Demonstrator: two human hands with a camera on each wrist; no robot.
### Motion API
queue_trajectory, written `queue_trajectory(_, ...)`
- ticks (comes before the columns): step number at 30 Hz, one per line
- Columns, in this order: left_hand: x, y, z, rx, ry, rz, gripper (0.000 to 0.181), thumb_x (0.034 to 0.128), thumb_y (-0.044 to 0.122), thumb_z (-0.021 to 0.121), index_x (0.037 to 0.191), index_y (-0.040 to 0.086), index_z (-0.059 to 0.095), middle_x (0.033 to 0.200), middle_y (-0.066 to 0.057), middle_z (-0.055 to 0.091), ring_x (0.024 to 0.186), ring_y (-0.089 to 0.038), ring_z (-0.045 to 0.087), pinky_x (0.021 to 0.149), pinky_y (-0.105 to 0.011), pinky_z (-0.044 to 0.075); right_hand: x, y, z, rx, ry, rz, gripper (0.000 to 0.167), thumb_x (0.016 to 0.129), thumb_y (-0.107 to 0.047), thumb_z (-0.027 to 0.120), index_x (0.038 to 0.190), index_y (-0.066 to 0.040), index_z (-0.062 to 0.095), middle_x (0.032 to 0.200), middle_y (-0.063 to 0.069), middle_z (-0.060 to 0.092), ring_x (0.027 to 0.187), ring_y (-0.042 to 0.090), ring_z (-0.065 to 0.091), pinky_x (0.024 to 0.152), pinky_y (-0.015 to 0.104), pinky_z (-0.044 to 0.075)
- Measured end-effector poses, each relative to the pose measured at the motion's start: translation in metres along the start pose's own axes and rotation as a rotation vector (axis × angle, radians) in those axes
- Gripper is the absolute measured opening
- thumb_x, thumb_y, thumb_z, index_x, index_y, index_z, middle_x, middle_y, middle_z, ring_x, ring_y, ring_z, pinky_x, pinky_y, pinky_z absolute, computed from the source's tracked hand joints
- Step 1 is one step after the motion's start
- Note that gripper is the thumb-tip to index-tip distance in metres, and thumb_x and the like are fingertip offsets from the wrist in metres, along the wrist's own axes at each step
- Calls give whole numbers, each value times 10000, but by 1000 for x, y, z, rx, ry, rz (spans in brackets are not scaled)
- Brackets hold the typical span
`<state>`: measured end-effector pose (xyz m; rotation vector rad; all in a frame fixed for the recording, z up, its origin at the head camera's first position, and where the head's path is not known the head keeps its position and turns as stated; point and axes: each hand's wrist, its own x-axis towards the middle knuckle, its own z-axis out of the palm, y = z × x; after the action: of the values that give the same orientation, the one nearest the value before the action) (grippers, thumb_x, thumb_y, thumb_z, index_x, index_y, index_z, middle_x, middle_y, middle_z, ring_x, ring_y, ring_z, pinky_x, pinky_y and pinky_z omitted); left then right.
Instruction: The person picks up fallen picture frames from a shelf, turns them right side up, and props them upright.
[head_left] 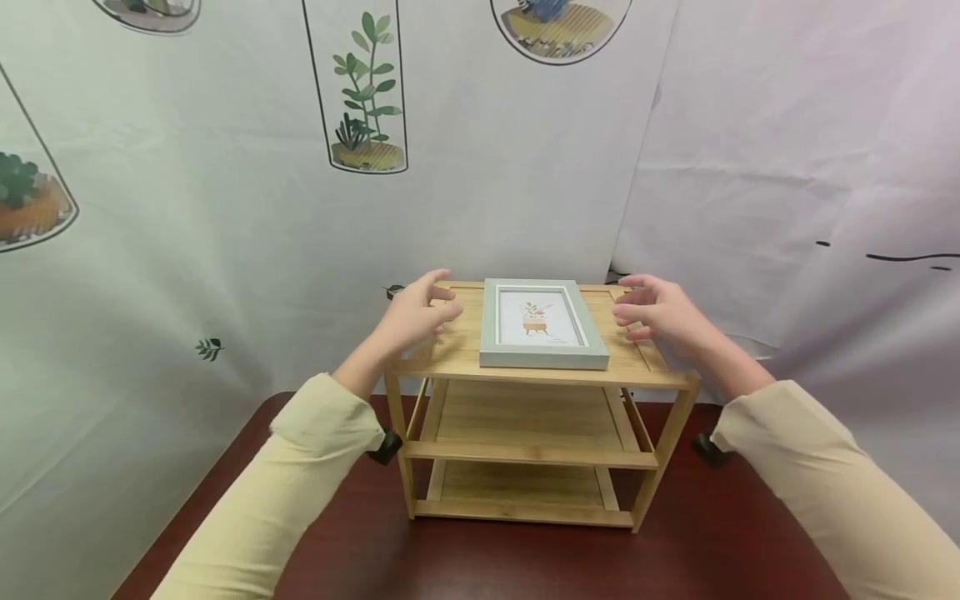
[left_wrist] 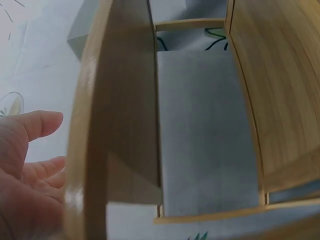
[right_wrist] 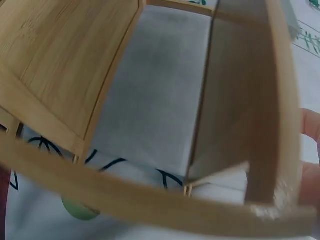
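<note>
**Frame [head_left: 540,327] on shelf [head_left: 462,348], ungripped**

Head view: frame, one, flat and face up on the shelf's top tier. Shelf, upright on the table [head_left: 517,567]. Left hand [head_left: 416,315], just beside the frame's left; right hand [head_left: 666,315], just beside its right. Fingers of both: released, loosely bent, apart from the frame. Step, by judgement: placing or fetching the frame; which, cannot tell. Next move: withdrawal if placed; closing inward on both side edges if fetched.

Left wrist view: left fingers, unladen, outside the shelf.

Right wrist view: right fingers, partly hidden behind the shelf's edge.
</note>
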<state>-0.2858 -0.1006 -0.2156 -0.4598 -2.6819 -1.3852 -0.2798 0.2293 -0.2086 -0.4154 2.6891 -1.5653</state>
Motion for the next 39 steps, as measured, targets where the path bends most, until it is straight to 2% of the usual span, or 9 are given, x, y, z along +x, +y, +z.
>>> queue_trajectory(3, 5, 1, 7, -92, -19, -50, 626, 851, 213, 548, 1395, 156, 244, 1274, -115, 478, 926, -244, 591, 709, -277, 513, 6, 0, 7, 10, -31, 26, 563, 873, -118, 517, 1352, 24, 257, 1238, 280, 405, 850, 166, 565, 724, 275, 519)
queue_trajectory(7, 11, 0, 16, -154, -21, -90, 631, 837, 186, 567, 1388, 138, 262, 1239, -116, 487, 915, -234, 579, 682, -251, 510, 13, 0, 14, -21, -52, 55, 546, 873, -130, 525, 1339, 27, 288, 1248, 274, 418, 810, 159, 585, 698, 259, 521)
queue_trajectory(12, 14, 0, 23, -53, -58, -90, 590, 843, 247, 568, 1360, 100, 325, 1202, -113, 527, 863, -203, 583, 660, -225, 495, 19, -2, 19, -24, -58, 90, 543, 871, -127, 531, 1331, 41, 297, 1257, 276, 416, 722, 96, 576, 652, 226, 511)
queue_trajectory(14, 14, 1, 25, 14, -80, -82, 564, 848, 275, 556, 1341, 85, 359, 1202, -111, 541, 884, -196, 592, 676, -227, 495, 20, -3, 21, -27, -59, 91, 537, 869, -123, 530, 1322, 56, 304, 1253, 281, 421, 683, 69, 560, 627, 211, 505)
queue_trajectory(17, 14, 3, 27, 62, -106, -69, 517, 851, 283, 548, 1303, 68, 419, 1219, -113, 543, 939, -207, 594, 721, -246, 499, 23, -4, 24, -44, -62, 93, 528, 867, -115, 529, 1312, 75, 320, 1241, 288, 434, 631, 34, 541, 592, 189, 493)
queue_trajectory(23, 14, 6, 30, 85, -128, -8, 367, 857, 259, 536, 1171, 71, 556, 1182, -107, 572, 974, -199, 565, 730, -261, 494, 24, -5, 27, -129, -63, 106, 497, 874, -142, 526, 1298, 66, 369, 1225, 294, 465, 576, 26, 494, 552, 174, 463)
queue_trajectory(30, 15, 5, 33, 94, -118, 7, 369, 858, 259, 533, 1175, 71, 562, 1178, -106, 579, 1014, -194, 553, 726, -261, 488, 25, -5, 29, -165, -51, 97, 493, 879, -150, 517, 1295, 73, 373, 1209, 294, 482, 576, 35, 480, 549, 178, 456)
queue_trajectory(37, 13, 6, 36, 137, -87, 53, 357, 859, 246, 528, 1168, 72, 574, 1168, -94, 591, 1110, -203, 516, 962, -354, 381, 25, -4, 32, -176, -16, 142, 498, 882, -178, 520, 1309, 37, 381, 1227, 260, 485, 591, 30, 479, 563, 166, 445)
queue_trajectory(39, 13, 6, 37, 153, -84, 54, 346, 855, 252, 535, 1151, 79, 583, 1168, -87, 591, 1128, -200, 505, 974, -355, 369, 25, -3, 33, -170, -4, 140, 490, 884, -170, 513, 1307, 39, 383, 1226, 253, 490, 606, 39, 484, 573, 169, 443)
